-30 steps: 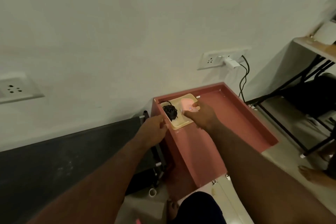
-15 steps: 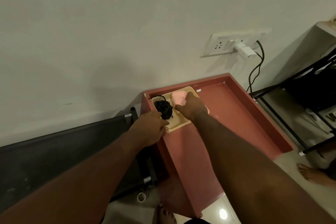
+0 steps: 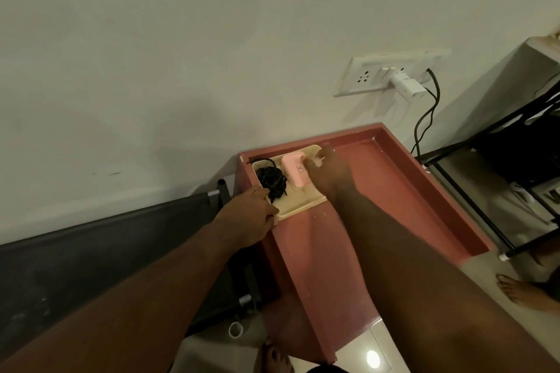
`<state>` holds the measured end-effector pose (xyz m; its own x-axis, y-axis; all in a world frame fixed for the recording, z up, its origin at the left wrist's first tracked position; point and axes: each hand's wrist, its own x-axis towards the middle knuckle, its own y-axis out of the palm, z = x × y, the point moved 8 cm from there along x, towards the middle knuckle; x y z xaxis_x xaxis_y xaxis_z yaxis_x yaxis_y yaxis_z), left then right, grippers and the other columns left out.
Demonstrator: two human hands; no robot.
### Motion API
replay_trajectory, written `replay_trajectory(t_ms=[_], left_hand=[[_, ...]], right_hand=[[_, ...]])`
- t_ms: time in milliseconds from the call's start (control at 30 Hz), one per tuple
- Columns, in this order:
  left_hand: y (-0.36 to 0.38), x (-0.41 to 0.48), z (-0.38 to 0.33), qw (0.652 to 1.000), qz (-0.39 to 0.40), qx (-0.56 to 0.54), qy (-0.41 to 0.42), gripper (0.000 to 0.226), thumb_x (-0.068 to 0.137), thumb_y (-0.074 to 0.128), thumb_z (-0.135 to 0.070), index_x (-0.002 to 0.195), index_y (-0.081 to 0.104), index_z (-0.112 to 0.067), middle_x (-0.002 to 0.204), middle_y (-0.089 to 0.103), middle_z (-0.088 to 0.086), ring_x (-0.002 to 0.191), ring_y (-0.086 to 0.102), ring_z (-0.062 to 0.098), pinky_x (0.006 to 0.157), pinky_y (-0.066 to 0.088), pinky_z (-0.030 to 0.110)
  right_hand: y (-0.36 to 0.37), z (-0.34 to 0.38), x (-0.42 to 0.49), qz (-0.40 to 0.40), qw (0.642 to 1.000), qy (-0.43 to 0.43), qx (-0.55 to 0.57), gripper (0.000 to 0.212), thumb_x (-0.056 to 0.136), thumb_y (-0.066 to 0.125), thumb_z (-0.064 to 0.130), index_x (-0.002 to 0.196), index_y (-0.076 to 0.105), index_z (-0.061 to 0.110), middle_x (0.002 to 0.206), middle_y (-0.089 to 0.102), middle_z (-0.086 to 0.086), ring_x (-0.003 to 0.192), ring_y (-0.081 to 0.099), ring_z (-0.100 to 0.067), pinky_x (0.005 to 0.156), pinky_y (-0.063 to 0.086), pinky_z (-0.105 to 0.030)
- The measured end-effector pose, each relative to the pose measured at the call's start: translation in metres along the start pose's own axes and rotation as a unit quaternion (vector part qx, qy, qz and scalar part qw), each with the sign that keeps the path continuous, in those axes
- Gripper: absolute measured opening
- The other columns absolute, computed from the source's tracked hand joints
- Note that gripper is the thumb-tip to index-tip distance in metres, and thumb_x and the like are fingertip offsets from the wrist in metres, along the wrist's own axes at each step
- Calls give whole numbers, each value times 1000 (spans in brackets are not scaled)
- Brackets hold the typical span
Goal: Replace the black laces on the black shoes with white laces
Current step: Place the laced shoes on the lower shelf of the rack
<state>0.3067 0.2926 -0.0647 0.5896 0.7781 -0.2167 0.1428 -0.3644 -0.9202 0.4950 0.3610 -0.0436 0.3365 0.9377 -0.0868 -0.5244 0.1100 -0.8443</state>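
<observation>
Your left hand (image 3: 248, 218) grasps the cream tray (image 3: 300, 203) by its near corner, the black laces (image 3: 271, 179) bundled just beyond its fingertips. Your right hand (image 3: 328, 174) meets the tray's far rim beside the pink box (image 3: 294, 172); blur hides whether its fingers grip.

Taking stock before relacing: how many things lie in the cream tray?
2. A bundle of black laces lies in the cream tray's left half, and a pink box sits beside it, to the right. The right hand covers the tray's right side, so something small may be hidden.
</observation>
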Motion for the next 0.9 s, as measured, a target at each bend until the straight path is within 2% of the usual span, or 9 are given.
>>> replay_trajectory(t_ms=[100,167,233,300,367,467,600,700,900], left_hand=[[1,-2,3,1000,4,-14,-7,40,101,44,-40,138,54,-28,158,27,8,147,20,24,119,25,42],[3,-2,2,1000,6,-22,-14,40,101,45,-39,138,54,-28,159,26,7,147,20,24,119,24,42],[3,-2,1,1000,7,-24,-17,40,101,44,-39,139,53,-28,159,25,8,147,19,24,119,23,42],[2,-1,0,1000,9,-22,-17,40,102,44,-38,139,53,-28,159,26,8,147,20,24,119,24,42],[2,0,1,999,10,-24,-20,40,101,44,-38,139,53,-28,159,26,8,147,19,24,120,23,43],[3,1,1,999,9,-30,-21,40,101,45,-38,138,54,-27,158,27,9,147,19,24,120,22,43],[2,-1,0,999,8,-34,-22,40,101,46,-36,138,54,-26,158,28,9,146,21,24,120,22,41],[1,-2,0,999,10,-33,-22,40,101,46,-36,139,54,-26,158,27,8,147,19,24,120,20,40],[0,-2,0,999,7,-33,-22,40,100,47,-36,139,54,-27,159,26,7,148,17,25,120,21,41]], right_hand=[[-15,-16,-3,-54,969,105,215,29,83,49,44,75,56,17,79,56,-6,67,50,-22,62,41,-32],[-8,-19,-8,8,961,144,238,24,84,42,35,75,53,16,75,52,-8,56,44,-19,49,33,-26],[3,-13,-16,78,964,134,215,15,92,46,21,85,54,11,80,55,-9,63,51,-22,52,36,-27],[11,-5,-21,100,981,63,153,9,92,59,20,96,59,11,94,64,-8,80,59,-23,63,42,-30],[18,-4,-26,77,992,29,96,18,85,70,22,98,61,14,98,66,-5,87,63,-24,68,46,-29],[25,-14,-25,34,991,78,101,32,75,79,33,89,58,14,97,70,-8,91,69,-31,77,57,-41],[32,-15,-25,45,994,97,25,55,74,80,44,107,62,5,102,73,-13,92,70,-30,60,50,-31],[29,-10,-27,36,995,88,-16,61,78,77,49,115,61,3,111,69,-13,102,66,-31,72,48,-33],[19,-2,-24,56,985,50,-153,48,86,69,45,115,62,8,115,67,-11,106,64,-32,72,46,-32]])
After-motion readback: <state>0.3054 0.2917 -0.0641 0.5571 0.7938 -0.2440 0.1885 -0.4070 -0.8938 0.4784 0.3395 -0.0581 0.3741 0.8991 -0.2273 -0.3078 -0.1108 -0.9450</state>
